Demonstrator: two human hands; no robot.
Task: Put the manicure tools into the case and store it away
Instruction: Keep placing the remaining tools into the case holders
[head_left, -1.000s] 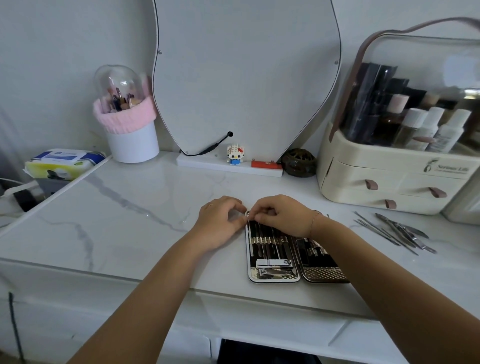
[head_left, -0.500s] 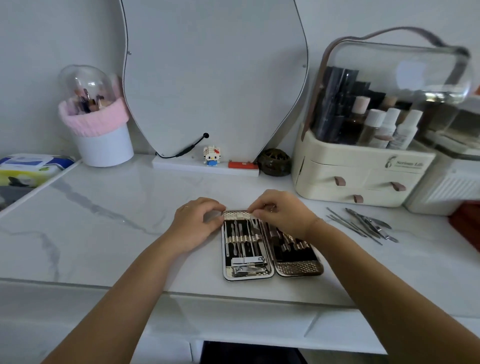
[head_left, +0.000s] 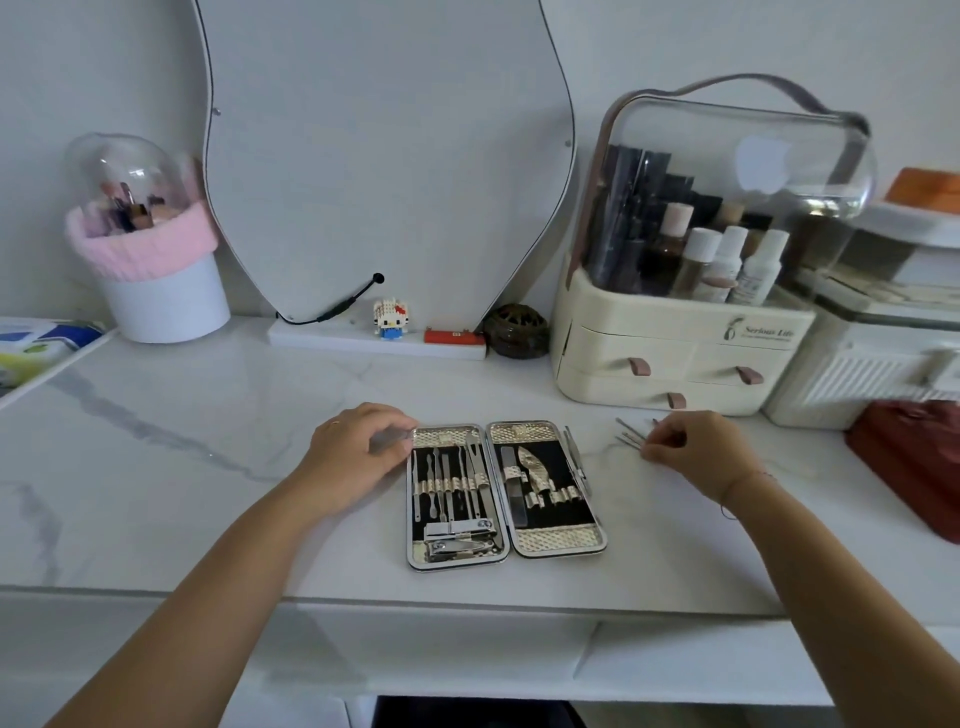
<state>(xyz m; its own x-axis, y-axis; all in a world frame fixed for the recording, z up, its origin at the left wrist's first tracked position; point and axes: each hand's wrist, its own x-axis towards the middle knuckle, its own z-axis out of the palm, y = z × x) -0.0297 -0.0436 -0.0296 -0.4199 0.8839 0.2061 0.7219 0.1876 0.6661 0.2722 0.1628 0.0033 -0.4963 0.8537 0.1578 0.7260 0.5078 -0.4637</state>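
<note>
Cosmetic organiser (head_left: 675, 358) at worktop (head_left: 208, 405) back right, mirror (head_left: 384, 156) and brush holder (head_left: 161, 296) along back edge, red pouch (head_left: 909, 457) at right edge, open case (head_left: 504, 493) near front edge, left hand (head_left: 358, 452) with curled fingers gripping its far left corner, right hand (head_left: 696, 447) pinching loose tools (head_left: 631, 436) just right of case.

I see polished metal tools (head_left: 451, 486), case (head_left: 558, 538) lined matt black, glossy marble-look tabletop (head_left: 182, 467), clear plastic organizer lid (head_left: 727, 156).
</note>
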